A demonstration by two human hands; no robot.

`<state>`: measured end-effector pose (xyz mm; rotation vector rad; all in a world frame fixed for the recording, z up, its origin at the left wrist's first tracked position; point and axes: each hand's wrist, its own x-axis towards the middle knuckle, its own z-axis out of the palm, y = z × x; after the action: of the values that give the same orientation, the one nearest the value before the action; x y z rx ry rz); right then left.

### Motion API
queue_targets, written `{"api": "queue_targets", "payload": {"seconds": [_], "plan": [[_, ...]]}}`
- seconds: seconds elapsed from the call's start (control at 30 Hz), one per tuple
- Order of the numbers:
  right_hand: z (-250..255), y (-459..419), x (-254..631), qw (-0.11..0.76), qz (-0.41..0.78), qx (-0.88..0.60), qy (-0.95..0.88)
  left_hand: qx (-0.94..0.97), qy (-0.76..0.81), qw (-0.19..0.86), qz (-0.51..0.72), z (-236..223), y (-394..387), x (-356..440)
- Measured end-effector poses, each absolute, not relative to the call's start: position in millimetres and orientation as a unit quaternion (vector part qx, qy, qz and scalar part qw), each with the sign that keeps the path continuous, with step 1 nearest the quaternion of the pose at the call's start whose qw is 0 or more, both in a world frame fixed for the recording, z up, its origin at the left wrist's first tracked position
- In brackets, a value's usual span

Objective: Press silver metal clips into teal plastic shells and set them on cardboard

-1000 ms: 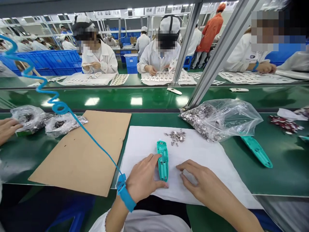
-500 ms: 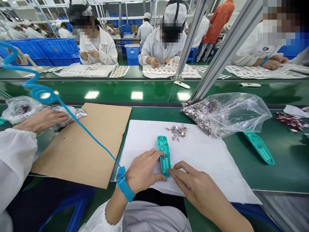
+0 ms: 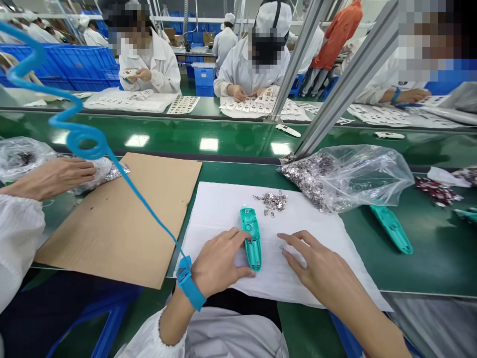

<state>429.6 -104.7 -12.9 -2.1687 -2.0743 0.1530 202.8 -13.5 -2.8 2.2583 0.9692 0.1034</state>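
A teal plastic housing point(image 3: 251, 237) lies lengthwise on a white sheet point(image 3: 320, 238) in front of me. My left hand point(image 3: 218, 261), with a blue wrist strap point(image 3: 190, 288), clasps the housing's near end between thumb and fingers. My right hand point(image 3: 316, 266) rests on the sheet just right of the housing, fingertips pinched at a tiny metal piece point(image 3: 281, 246). A small heap of metal contacts point(image 3: 274, 201) lies beyond the housing.
A clear bag of metal parts point(image 3: 346, 176) and a second teal housing point(image 3: 391, 228) lie to the right. A cardboard sheet point(image 3: 122, 216) is at left, where a co-worker's hand point(image 3: 55, 176) touches more bags point(image 3: 22, 154). A blue coiled cord point(image 3: 78, 134) crosses it. People work across the conveyor point(image 3: 208, 136).
My right hand has drawn away from the housing's near end to the right, onto the sheet beside a tiny metal piece. The left hand keeps hold of the housing. The co-worker's hand stays on the bags.
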Motion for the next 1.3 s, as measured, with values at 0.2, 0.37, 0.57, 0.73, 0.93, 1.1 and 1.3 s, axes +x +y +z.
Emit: {"api": "queue_targets", "payload": {"seconds": [0.2, 0.37, 0.57, 0.73, 0.93, 1.1, 1.3], "plan": [[-7, -95, 421, -0.024, 0.065, -0.693, -0.718, 0.868, 0.367, 0.331, 0.043, -5, -13, 203], [3, -100, 422, 0.077, 0.115, -0.679, -0.721, 0.870, 0.365, 0.329, 0.048, -9, -13, 203], [5, -105, 416, 0.136, 0.205, -0.662, -0.709, 0.869, 0.363, 0.333, 0.049, -7, -13, 203], [-4, -107, 412, 0.164, 0.201, -0.675, -0.691, 0.872, 0.359, 0.328, 0.049, -6, -12, 204], [-8, -116, 393, 0.186, 0.197, -0.645, -0.715, 0.875, 0.363, 0.317, 0.054, -10, -14, 205], [-10, -114, 380, 0.174, 0.168, -0.645, -0.725, 0.879, 0.359, 0.306, 0.062, -12, -14, 206], [-2, -107, 380, 0.142, 0.193, -0.656, -0.716, 0.882, 0.339, 0.317, 0.085, -13, -11, 205]]}}
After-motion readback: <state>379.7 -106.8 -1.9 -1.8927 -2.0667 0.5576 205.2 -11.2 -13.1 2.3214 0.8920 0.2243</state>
